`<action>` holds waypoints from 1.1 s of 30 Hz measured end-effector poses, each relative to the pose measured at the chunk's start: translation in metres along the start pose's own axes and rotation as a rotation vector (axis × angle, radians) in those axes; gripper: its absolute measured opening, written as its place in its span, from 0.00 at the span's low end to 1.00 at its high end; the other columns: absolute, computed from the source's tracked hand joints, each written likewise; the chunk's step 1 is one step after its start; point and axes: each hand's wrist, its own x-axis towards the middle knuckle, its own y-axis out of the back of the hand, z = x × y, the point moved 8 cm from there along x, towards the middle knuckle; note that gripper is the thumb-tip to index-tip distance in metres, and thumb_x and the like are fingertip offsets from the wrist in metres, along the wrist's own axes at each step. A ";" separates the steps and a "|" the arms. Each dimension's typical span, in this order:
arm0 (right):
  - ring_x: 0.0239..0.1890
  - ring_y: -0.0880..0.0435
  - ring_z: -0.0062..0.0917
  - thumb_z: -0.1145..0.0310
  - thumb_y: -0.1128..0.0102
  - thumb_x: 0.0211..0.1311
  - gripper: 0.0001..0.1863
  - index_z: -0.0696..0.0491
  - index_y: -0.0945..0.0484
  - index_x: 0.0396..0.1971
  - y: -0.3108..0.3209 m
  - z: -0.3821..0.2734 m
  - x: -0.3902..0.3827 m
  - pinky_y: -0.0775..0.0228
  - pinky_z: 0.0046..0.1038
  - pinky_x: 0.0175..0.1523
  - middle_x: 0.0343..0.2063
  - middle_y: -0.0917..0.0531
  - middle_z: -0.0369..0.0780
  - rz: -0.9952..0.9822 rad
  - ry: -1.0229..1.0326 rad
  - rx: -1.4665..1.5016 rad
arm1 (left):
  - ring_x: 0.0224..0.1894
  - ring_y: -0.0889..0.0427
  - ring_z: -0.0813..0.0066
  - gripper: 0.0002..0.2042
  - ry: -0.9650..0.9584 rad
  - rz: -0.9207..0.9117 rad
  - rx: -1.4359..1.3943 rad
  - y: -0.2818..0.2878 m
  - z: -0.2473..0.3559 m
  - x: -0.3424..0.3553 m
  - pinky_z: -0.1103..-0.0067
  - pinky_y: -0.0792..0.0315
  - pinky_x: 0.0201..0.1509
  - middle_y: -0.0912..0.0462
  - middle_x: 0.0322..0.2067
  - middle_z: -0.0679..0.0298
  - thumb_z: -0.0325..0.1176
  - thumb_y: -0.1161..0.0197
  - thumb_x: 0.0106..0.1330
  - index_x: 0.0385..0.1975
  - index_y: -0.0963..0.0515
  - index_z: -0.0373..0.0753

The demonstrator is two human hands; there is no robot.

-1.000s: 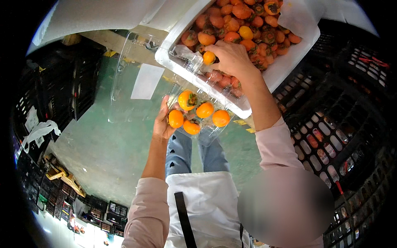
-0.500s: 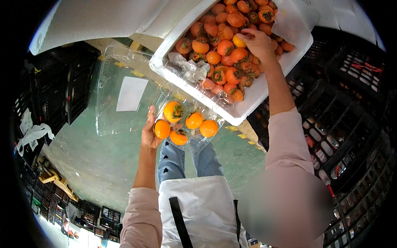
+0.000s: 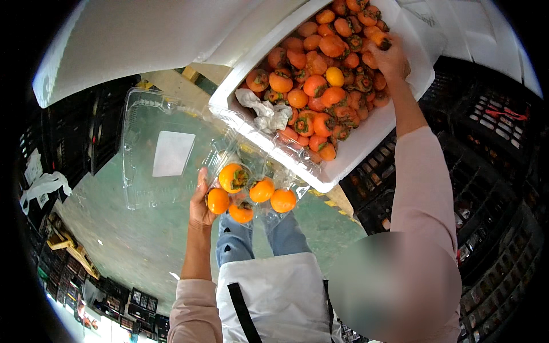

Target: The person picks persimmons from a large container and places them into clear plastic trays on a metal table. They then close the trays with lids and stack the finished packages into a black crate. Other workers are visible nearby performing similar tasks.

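Note:
My left hand point(image 3: 201, 203) grips the side of a clear plastic clamshell box point(image 3: 130, 186), its lid folded open to the left. Several glossy orange persimmons point(image 3: 262, 190) with green-brown calyxes sit in its tray half. Beyond it stands a white foam crate point(image 3: 374, 132), heaped with darker orange-red persimmons point(image 3: 314, 86). Reaching into the crate's far right part, my right hand point(image 3: 393, 62) has its fingers closed around a persimmon point(image 3: 377, 38) at the top of the heap. Its palm side is hidden.
Crumpled white paper point(image 3: 266, 111) lies in the crate's near left corner. Black plastic crates point(image 3: 414, 194) stand on the right, and more black crates point(image 3: 108, 114) on the left. A white foam sheet point(image 3: 131, 40) fills the upper left. Green floor point(image 3: 131, 246) shows below.
My right hand has moved from a yellowish persimmon mid-crate to one farther right; the yellowish one remains in the heap. My left hand and the clamshell box have shifted slightly left and nearer.

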 end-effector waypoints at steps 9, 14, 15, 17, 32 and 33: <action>0.25 0.25 0.27 0.52 0.55 0.57 0.20 0.53 0.34 0.41 0.019 -0.025 -0.091 0.33 0.28 0.26 0.33 0.23 0.40 -0.176 -0.398 1.953 | 0.59 0.39 0.46 0.24 -0.025 0.018 0.012 -0.016 -0.002 -0.036 0.35 0.43 0.50 0.44 0.61 0.53 0.39 0.48 0.64 0.60 0.44 0.59; 0.27 0.25 0.28 0.53 0.56 0.58 0.20 0.51 0.32 0.43 0.052 -0.058 -0.170 0.35 0.26 0.26 0.39 0.22 0.41 -0.277 -0.417 2.070 | 0.61 0.43 0.43 0.26 -0.101 0.029 -0.080 -0.002 -0.004 -0.085 0.34 0.46 0.51 0.48 0.63 0.56 0.41 0.50 0.65 0.62 0.49 0.63; 0.27 0.25 0.28 0.53 0.54 0.59 0.20 0.49 0.34 0.46 0.054 -0.065 -0.186 0.35 0.26 0.25 0.39 0.23 0.41 -0.371 -0.417 2.122 | 0.61 0.44 0.43 0.26 -0.112 0.008 -0.101 -0.001 -0.003 -0.100 0.34 0.46 0.51 0.49 0.63 0.56 0.41 0.50 0.66 0.63 0.50 0.65; 0.26 0.26 0.29 0.54 0.53 0.60 0.20 0.45 0.36 0.50 0.074 -0.074 -0.222 0.35 0.26 0.23 0.39 0.25 0.41 -0.373 -0.404 2.028 | 0.62 0.46 0.42 0.26 -0.162 0.020 -0.182 -0.006 -0.006 -0.136 0.34 0.48 0.52 0.50 0.64 0.57 0.42 0.51 0.66 0.63 0.51 0.67; 0.39 0.25 0.25 0.39 0.66 0.62 0.28 0.46 0.35 0.50 0.261 -0.280 -0.673 0.31 0.27 0.35 0.41 0.27 0.37 -1.294 0.224 1.402 | 0.47 0.28 0.49 0.26 -0.755 -0.312 -0.562 0.051 0.073 -0.523 0.36 0.48 0.54 0.27 0.40 0.63 0.37 0.48 0.64 0.61 0.47 0.65; 0.38 0.25 0.24 0.37 0.67 0.61 0.29 0.45 0.36 0.50 0.272 -0.298 -0.690 0.31 0.26 0.31 0.41 0.27 0.37 -1.326 0.291 1.293 | 0.47 0.28 0.49 0.25 -0.778 -0.262 -0.614 0.051 0.072 -0.537 0.36 0.47 0.54 0.26 0.40 0.62 0.38 0.48 0.64 0.60 0.46 0.64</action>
